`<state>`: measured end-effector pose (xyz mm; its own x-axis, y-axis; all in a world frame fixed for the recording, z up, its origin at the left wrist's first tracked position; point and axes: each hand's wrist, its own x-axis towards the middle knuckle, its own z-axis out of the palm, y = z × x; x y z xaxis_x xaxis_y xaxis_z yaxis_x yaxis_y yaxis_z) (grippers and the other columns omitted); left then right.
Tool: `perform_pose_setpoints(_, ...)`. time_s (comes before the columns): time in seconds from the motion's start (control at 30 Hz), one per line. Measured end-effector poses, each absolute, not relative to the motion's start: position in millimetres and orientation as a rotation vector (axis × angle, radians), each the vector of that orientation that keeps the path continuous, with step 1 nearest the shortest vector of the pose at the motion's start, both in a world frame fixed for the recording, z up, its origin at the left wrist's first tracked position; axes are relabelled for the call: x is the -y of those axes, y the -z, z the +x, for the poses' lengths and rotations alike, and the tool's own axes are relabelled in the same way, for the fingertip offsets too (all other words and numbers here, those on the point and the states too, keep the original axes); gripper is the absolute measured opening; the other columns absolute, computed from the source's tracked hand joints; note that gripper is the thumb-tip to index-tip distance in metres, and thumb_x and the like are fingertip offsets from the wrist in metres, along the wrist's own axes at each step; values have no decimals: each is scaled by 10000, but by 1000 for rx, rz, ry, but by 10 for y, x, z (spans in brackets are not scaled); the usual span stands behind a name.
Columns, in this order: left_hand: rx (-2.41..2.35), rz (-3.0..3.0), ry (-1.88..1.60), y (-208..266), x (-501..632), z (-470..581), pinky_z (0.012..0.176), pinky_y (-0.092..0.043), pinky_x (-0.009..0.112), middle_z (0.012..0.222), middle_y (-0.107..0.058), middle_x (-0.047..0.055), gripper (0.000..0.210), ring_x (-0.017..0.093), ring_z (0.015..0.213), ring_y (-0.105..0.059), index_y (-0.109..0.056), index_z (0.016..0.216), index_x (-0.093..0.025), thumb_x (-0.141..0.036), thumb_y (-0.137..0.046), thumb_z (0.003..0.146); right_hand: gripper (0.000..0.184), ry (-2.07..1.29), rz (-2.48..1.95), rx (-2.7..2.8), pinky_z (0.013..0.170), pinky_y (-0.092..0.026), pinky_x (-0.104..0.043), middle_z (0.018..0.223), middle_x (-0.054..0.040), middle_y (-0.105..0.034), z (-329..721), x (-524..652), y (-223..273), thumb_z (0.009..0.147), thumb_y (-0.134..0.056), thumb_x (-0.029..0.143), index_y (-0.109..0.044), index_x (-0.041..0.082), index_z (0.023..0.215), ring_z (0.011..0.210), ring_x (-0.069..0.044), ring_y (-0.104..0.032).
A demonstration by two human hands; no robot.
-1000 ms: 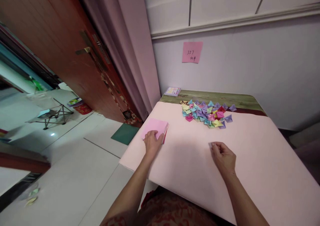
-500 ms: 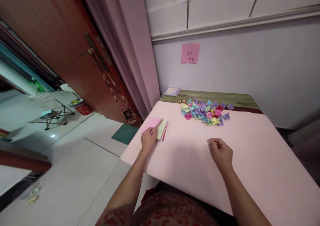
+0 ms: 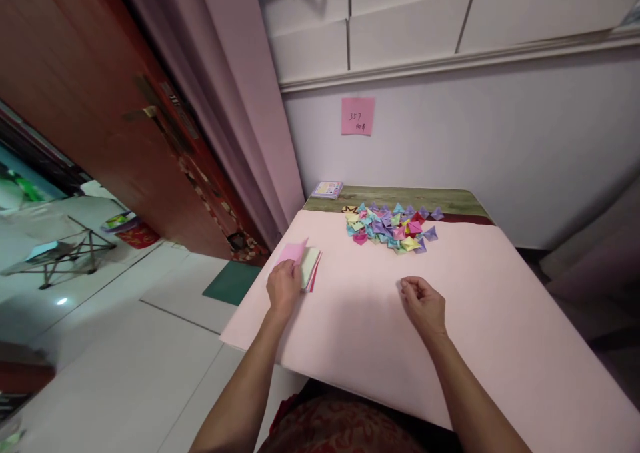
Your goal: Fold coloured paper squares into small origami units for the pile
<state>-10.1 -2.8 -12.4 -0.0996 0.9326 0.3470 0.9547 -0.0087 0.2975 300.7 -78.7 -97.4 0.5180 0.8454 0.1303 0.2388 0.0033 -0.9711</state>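
Note:
My left hand point(image 3: 284, 287) is at the left side of the table, its fingers closed on a pink sheet of paper point(image 3: 293, 251). That sheet is tilted up over a small stack of coloured paper point(image 3: 311, 266), pale green on top with red edges below. To the right, my right hand point(image 3: 424, 305) hovers low over the pink tabletop, thumb and fingertips pressed together, and I see nothing between them. Beyond the hands lies a heap of folded paper pieces point(image 3: 387, 226) in purple, blue, yellow, pink and red.
Pink covering point(image 3: 360, 346) spreads over most of the table. At the back left corner lies a pack of printed cards point(image 3: 327, 189). A pink note point(image 3: 357, 116) is stuck to the wall. On the left are a curtain point(image 3: 240, 106), a wooden door point(image 3: 100, 93) and a folding stool point(image 3: 60, 253).
The view has swung slightly right, so everything sits farther left. The pink sheet's free edge stands up more over the stack in my left hand. My right hand keeps its pinched shape.

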Motion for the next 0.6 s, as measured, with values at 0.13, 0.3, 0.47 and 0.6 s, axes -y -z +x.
perform_pose_setpoints(0.13,1548,-2538,897,-22,176,351,989,-406,407,1094,-702,98,257,242,1044,-608,-671,993,-222,-214,-418,950,571,-987,-1191,885,555,-497,-261,875,-36,-698,2980,801,887,769,-719,540,-589,231,1230,632,-153,-614)
perform_pose_setpoints(0.3,816,-2874,972,66,371,832,1123,-332,499,1174,-694,85,261,217,1132,-607,-657,1046,-247,-125,-453,936,809,-1447,-852,734,752,-579,-414,1151,-123,-692,3032,858,706,782,-356,869,-593,243,1237,1033,-294,-679)
perform_pose_setpoints(0.47,598,-3021,1045,352,465,896,1131,-357,497,1241,-674,77,318,215,1182,-600,-635,1147,-275,-107,-513,906,600,-1393,-901,711,710,-578,-366,1058,-95,-741,3081,850,696,729,-760,558,-620,205,1192,906,-272,-708)
perform_pose_setpoints(0.6,1256,-2844,1282,486,449,882,1132,-343,536,1448,-498,164,543,298,1367,-437,-470,1413,-222,-160,-543,879,588,-1343,-918,708,708,-575,-358,1032,-77,-754,3096,817,750,687,-835,374,-607,208,1204,834,-249,-717)
